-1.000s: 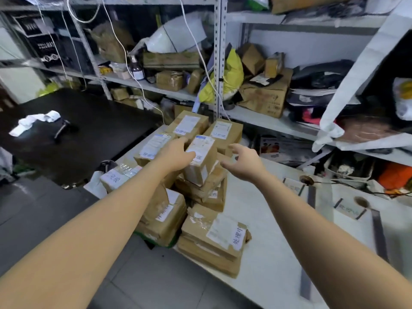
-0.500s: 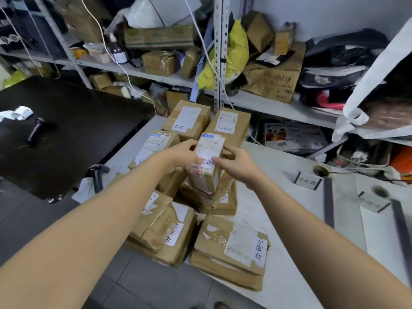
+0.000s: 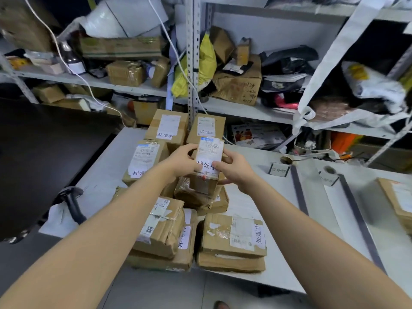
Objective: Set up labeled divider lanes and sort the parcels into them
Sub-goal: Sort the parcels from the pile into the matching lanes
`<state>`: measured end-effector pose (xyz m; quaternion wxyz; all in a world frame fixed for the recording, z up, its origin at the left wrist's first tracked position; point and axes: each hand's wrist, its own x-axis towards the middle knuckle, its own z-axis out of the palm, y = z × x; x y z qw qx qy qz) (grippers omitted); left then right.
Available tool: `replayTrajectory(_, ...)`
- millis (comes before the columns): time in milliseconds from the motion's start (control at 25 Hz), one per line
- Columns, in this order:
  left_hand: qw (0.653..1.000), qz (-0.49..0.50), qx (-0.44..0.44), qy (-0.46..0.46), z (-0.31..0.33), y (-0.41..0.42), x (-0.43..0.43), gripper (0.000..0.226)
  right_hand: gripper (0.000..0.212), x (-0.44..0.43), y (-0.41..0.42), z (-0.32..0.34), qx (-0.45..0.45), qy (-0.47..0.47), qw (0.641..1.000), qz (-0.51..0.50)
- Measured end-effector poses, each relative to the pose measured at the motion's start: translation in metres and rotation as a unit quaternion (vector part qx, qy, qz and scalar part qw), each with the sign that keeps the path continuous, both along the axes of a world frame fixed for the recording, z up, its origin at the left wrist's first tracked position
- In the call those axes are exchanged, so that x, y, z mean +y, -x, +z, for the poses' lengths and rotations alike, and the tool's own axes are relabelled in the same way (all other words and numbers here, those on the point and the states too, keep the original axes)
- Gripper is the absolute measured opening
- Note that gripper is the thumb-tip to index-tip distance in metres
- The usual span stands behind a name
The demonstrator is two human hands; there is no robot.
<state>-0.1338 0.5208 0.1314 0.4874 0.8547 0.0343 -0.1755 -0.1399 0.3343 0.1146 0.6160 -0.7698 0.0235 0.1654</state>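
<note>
Half a second earlier the hands were only closing in; now the left hand (image 3: 181, 161) and right hand (image 3: 234, 168) both gripped the small parcel (image 3: 207, 162) and had tipped it up off the pile (image 3: 196, 197), likely headed for a lane. Nearer than the hands lay creased, taped cardboard boxes (image 3: 231, 238). Right of them stood a folded label card (image 3: 279, 169) beside a flat grey divider (image 3: 298, 188). Beyond sat square boxes (image 3: 169, 127) with glossy white labels.

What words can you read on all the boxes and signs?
"待处理": held parcel, gripped by left hand and right hand.
"待处理": first lane sign.
"处理中": back-left box; front-right box.
"已完成": back-right box.
"异常": left box, partly hidden.
Second lane sign, barcodes: blurred.
</note>
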Motion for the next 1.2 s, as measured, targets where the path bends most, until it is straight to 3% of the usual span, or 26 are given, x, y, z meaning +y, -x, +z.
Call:
replayTrajectory(200, 0.997, -0.059, -0.01, 0.049, 0.001, 0.003, -0.027, 0.081, 0.049, -0.027, 0.025, 0.01, -0.009, -0.015, 0.998, -0.068)
replayTrajectory(600, 0.991, -0.124, -0.007, 0.055, 0.015, 0.003, -0.14, 0.077, 0.045, -0.131, 0.06, 0.025, -0.016, -0.024, 0.987, -0.16)
replayTrajectory(880, 0.99, -0.097, 0.025, 0.101, -0.011, 0.007, -0.239, 0.079, 0.061, -0.229, 0.057, 0.005, -0.025, -0.018, 0.991, -0.128)
replayTrajectory(1200, 0.995, -0.011, 0.047, 0.092, -0.094, 0.0, -0.314, 0.08, 0.064, -0.3, 0.01, -0.078, 0.022, -0.016, 0.997, -0.078)
